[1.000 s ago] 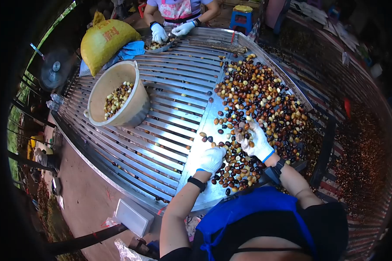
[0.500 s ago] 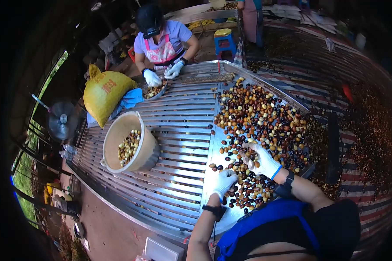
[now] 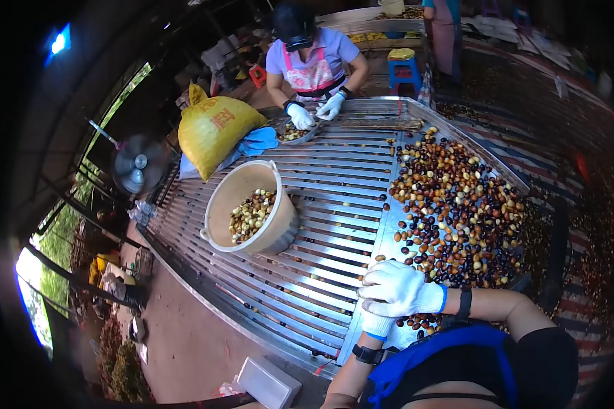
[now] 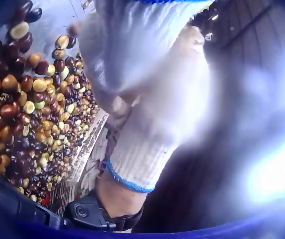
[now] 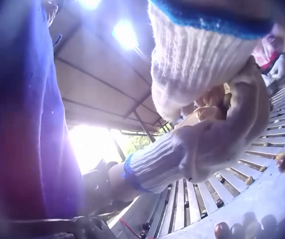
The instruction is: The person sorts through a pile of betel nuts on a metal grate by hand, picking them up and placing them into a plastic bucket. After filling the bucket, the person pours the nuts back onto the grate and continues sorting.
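Two white-gloved hands meet at the left side of the metal tray (image 3: 368,300). The right hand (image 3: 402,290) lies over the left hand (image 3: 376,324), hiding most of it. In the right wrist view, the right hand (image 5: 197,59) and the left hand (image 5: 207,144) touch, fingers curled around what look like pale brown nuts (image 5: 209,113), partly hidden. The left wrist view has the left hand (image 4: 132,45) against the right hand (image 4: 167,109), blurred. Brown, dark and cream nuts (image 3: 457,204) are heaped beside them.
A cream bucket (image 3: 286,221) partly filled with nuts stands on the slatted tabletop (image 3: 334,232). Behind are a yellow sack (image 3: 218,129) and a person (image 3: 320,65) with gloved hands at a bowl. A fan (image 3: 138,163) stands left, a white box (image 3: 269,382) below the table.
The right hand has moved left from the nuts onto the left hand, and the two now touch. The head view has turned, shifting the bucket and table rightward in the picture.
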The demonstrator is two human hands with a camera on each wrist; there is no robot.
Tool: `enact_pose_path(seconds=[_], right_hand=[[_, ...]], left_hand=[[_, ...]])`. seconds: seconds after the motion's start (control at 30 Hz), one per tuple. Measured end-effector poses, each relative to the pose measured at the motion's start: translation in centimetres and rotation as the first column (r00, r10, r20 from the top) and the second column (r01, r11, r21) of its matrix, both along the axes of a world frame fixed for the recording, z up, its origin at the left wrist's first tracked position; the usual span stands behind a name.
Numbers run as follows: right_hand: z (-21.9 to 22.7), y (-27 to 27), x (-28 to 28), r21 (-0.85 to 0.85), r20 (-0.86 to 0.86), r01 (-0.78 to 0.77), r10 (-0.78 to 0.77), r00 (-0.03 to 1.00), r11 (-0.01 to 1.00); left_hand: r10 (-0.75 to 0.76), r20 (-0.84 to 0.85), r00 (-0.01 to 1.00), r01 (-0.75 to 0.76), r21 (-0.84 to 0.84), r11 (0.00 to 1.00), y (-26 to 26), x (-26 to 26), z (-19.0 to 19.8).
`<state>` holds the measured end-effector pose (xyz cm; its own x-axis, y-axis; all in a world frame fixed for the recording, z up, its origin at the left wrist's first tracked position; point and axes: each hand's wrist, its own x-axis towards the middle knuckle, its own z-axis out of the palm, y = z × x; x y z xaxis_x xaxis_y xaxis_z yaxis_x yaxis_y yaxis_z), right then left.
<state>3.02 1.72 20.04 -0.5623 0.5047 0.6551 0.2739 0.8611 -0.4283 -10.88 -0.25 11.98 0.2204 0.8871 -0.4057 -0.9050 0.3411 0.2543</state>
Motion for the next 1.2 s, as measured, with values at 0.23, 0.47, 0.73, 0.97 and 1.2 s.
enact_pose_path(seconds=[0.23, 0.47, 0.73, 0.97, 1.2], right_hand=[[3.4, 2.7, 3.0, 0.178, -0.151, 0.179, -0.153, 0.977, 0.967], [-4.1, 4.6, 8.4, -0.157, 0.073, 0.519, -0.514, 0.854, 0.840], [-13.8, 0.8, 10.2, -0.097, 0.500, 0.321, -0.232, 0.834, 0.942], [-12.1, 1.8, 15.9, -0.373, 0.622, 0.674, -0.367, 0.691, 0.637], [-11.1, 1.3, 20.6, -0.327, 0.782, 0.824, -0.357, 0.511, 0.462]], left_hand=[[0.105, 0.455, 0.884, -0.169, 0.103, 0.980, 4.0, -5.0, 3.8], [0.424, -0.063, 0.904, -0.413, 0.136, 0.901, 14.9, -19.6, 13.8], [0.387, -0.791, 0.474, -0.227, 0.315, 0.921, 8.1, -8.2, 3.2], [0.349, -0.849, -0.396, 0.807, -0.141, 0.574, 1.0, 1.7, -4.8], [0.658, -0.438, -0.613, 0.790, -0.338, 0.511, 1.0, 5.8, -8.1]])
